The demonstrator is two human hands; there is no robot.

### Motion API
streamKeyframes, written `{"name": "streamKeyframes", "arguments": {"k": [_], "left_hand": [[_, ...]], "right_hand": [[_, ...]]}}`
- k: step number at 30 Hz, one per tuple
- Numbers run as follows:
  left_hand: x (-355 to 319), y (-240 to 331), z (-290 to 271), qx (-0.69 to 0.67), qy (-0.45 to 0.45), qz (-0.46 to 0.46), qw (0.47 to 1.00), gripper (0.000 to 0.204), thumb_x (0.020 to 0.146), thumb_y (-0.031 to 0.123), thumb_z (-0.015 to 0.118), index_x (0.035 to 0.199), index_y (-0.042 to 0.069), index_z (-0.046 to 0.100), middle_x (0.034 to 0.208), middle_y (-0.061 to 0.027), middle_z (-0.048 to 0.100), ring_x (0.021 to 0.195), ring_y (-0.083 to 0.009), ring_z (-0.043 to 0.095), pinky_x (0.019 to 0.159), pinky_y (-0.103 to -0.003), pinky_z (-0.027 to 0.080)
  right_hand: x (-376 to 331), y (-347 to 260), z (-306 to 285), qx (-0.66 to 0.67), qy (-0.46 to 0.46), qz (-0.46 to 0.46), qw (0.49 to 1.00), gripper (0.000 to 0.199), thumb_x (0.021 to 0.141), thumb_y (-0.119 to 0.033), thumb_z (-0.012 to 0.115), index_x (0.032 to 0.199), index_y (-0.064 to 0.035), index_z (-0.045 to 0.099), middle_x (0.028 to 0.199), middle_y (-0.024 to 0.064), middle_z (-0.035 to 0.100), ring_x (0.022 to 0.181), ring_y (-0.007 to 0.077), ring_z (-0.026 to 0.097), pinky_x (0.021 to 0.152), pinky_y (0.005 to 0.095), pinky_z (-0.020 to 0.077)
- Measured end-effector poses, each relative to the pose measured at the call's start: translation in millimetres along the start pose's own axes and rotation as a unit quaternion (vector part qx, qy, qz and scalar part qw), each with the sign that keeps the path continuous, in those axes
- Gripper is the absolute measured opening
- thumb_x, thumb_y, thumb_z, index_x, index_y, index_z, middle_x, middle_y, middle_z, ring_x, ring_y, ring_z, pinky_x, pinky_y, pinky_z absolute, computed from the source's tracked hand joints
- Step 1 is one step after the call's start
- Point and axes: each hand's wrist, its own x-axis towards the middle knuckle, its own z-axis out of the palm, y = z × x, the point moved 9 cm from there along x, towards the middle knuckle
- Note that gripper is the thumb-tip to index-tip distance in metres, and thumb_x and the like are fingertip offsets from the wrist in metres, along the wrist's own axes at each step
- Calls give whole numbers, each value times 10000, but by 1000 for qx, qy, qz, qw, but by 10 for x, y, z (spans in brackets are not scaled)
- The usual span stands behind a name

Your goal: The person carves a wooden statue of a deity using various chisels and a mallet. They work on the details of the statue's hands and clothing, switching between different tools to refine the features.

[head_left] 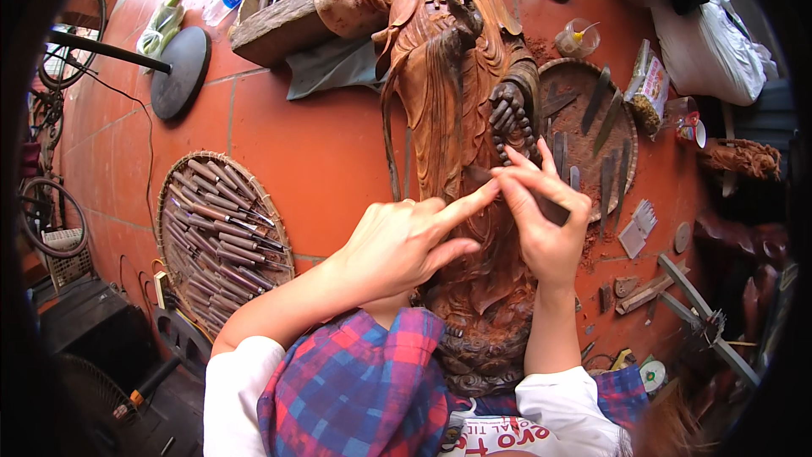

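Beside the left hand, a basket (chisels inside).

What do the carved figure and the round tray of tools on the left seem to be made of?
The carved figure looks like reddish-brown wood, unfinished and matte, with dust in its cuts. The round tray appears to be woven bamboo or rattan, judging by its plaited rim. Its tools seem to be wooden-handled with metal tips.

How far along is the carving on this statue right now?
Done: the reddish-brown carved wooden statue already shows robe folds, beads and a scaled base. In hand: the right hand holds a dark-handled chisel against its middle, with the left hand pointing a finger at the spot. Left: wood dust on the orange tiled floor suggests detailing continues; how much, I cannot tell.
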Motion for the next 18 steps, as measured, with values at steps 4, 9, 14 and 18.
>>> {"name": "streamKeyframes", "arguments": {"k": [4,9,14,18], "left_hand": [[33,25,-43,1,15,12,1000,686,929,442,619,1539,280,351,750,-112,632,639,-299,661,517,-428,520],[86,23,-71,-1,1,3,1000,685,928,430,624,1538,277,352,745,-114,641,642,-309,668,511,-425,517],[-41,38,3,-6,-19,1,1000,696,939,417,616,1547,217,341,783,-115,648,670,-305,657,582,-421,520],[126,35,-58,15,-45,-6,999,719,926,437,628,1546,208,343,810,-109,663,697,-298,674,589,-407,534]], "right_hand": [[-2,-22,2,9,9,18,1000,114,847,25,701,946,17,756,895,112,756,1026,298,712,1129,561,335],[6,59,-11,31,20,26,999,115,850,40,693,947,25,753,896,115,756,1005,287,717,1126,556,344],[-19,-84,33,-4,-32,0,999,128,842,40,700,955,20,756,908,104,757,1071,305,697,1155,565,292],[-9,44,-9,33,20,43,998,112,853,47,689,945,31,750,890,99,755,1058,295,701,1148,562,307]]}}
